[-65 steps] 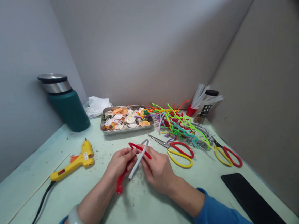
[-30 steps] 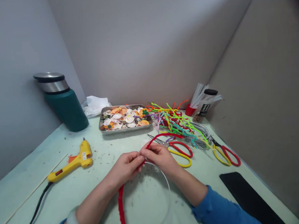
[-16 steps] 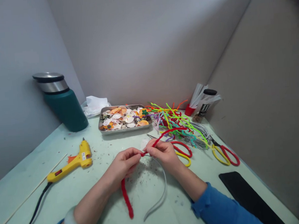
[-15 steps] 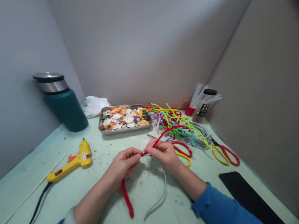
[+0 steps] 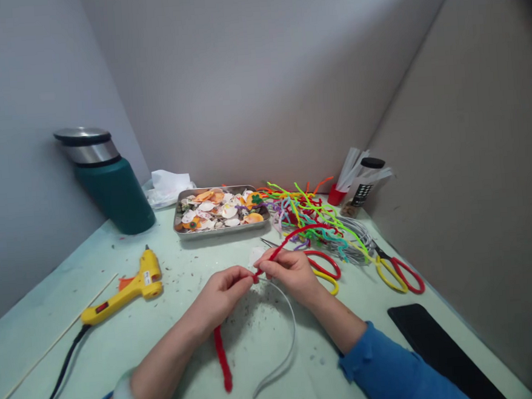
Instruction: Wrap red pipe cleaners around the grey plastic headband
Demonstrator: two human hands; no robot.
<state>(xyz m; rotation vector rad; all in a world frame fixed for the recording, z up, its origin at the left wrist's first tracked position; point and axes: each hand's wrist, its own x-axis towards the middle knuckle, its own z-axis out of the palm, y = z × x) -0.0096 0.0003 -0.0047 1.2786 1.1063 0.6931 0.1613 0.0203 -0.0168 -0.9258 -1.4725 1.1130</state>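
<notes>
My left hand (image 5: 221,300) pinches the end of a thin grey headband (image 5: 293,325) where a red pipe cleaner (image 5: 222,360) is wound around it. The pipe cleaner's fuzzy tail hangs below my left palm, and the band curves down toward me in an arc. Just to the right, my right hand (image 5: 294,276) grips the upper length of the red pipe cleaner between thumb and fingers; its free end slants up over the pile behind. Both hands hover close together above the table, fingertips nearly touching. The band's end is hidden by my fingers.
Beyond my hands lie a metal tray (image 5: 223,231) of shells and a pile of colourful pipe cleaners (image 5: 312,214). Scissors (image 5: 325,265) lie by my right hand, another pair of scissors (image 5: 401,275) farther right. A yellow glue gun (image 5: 122,297) and teal bottle (image 5: 115,195) stand left.
My fingertips have shifted slightly at the wrapped spot, and a short red bit now shows between them. The hanging red tail has swung a little to the left.
</notes>
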